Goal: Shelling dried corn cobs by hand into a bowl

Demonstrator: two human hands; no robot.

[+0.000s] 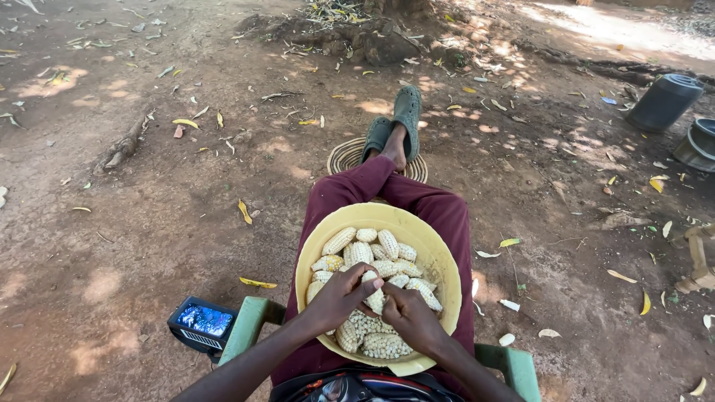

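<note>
A wide yellow bowl [432, 246] rests on my lap, filled with several pale maize cobs [387, 246]. My left hand [339, 298] and my right hand [410, 316] meet over the near half of the bowl. Both grip one maize cob [372, 294], which stands between them. Other cobs lie under and around my hands. My legs in dark red trousers [443, 212] stretch forward, feet crossed in green clogs [395, 123] on a woven round mat [346, 156].
I sit in a green plastic chair [249, 324]. A small black device with a lit screen [202, 321] lies on the dirt at my left. Dark buckets [663, 100] stand far right. Dry leaves and bare cob pieces [510, 305] litter the ground.
</note>
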